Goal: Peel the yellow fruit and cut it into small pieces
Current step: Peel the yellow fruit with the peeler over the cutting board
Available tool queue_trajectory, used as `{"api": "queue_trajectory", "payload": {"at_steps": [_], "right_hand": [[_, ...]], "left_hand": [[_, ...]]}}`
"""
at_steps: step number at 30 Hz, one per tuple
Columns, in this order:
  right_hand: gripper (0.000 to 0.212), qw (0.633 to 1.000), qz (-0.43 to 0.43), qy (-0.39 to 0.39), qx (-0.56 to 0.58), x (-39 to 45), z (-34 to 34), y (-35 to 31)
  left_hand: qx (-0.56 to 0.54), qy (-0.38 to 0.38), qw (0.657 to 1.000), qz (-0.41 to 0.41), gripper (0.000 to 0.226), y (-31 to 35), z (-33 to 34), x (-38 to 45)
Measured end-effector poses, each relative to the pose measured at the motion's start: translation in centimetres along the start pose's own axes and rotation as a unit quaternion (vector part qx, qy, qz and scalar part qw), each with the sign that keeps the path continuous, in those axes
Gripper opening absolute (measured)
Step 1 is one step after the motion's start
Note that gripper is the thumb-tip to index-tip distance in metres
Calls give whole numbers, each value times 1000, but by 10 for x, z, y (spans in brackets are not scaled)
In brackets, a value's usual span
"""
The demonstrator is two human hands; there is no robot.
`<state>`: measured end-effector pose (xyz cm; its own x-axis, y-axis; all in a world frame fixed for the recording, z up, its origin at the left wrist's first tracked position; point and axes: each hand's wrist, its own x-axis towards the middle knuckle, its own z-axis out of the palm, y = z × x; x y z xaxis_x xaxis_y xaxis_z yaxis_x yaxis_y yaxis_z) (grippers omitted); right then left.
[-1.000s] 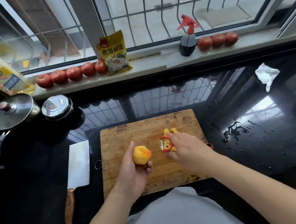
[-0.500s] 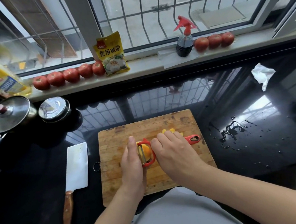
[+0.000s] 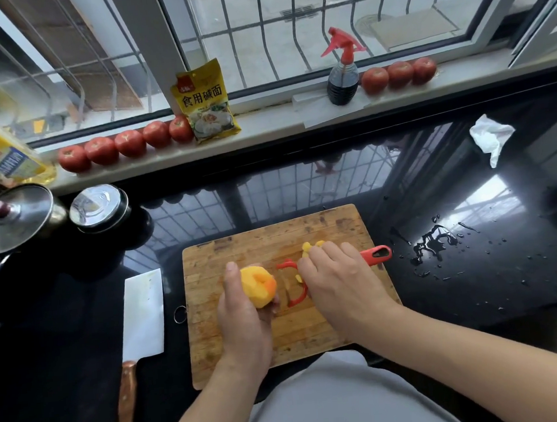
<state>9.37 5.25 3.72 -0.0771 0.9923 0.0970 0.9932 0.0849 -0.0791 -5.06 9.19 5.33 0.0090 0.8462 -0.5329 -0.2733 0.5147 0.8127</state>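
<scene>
My left hand [image 3: 242, 319] grips the yellow fruit [image 3: 258, 286] above the wooden cutting board [image 3: 213, 330]. The fruit shows yellow flesh with an orange patch on its right side. My right hand [image 3: 338, 282] holds a red peeler [image 3: 374, 256]; its handle sticks out to the right and its red head sits just right of the fruit, a small gap apart. A few yellow peel scraps [image 3: 309, 245] lie on the board behind my right hand.
A cleaver [image 3: 142, 316] with a wooden handle lies left of the board on the black counter. Two lidded pots [image 3: 99, 207] stand at the far left. Spilled water [image 3: 432, 244] is right of the board, a crumpled tissue [image 3: 491, 136] further back. Tomatoes, a packet and a spray bottle line the sill.
Half a second ago the peeler head lay against the fruit. Now my right hand has drawn the peeler away to the right, and more of the fruit shows in my left hand.
</scene>
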Motion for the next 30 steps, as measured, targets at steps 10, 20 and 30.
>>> {"api": "queue_trajectory", "payload": {"at_steps": [10, 20, 30], "right_hand": [[9, 989, 126, -72, -40, 11, 19, 61], [11, 997, -3, 71, 23, 8, -20, -16], [22, 985, 125, -78, -93, 18, 11, 55]], "left_hand": [[-21, -88, 989, -118, 57, 16, -8, 11], [48, -89, 993, -61, 54, 3, 3, 6], [25, -104, 994, -38, 65, 15, -11, 14]]}}
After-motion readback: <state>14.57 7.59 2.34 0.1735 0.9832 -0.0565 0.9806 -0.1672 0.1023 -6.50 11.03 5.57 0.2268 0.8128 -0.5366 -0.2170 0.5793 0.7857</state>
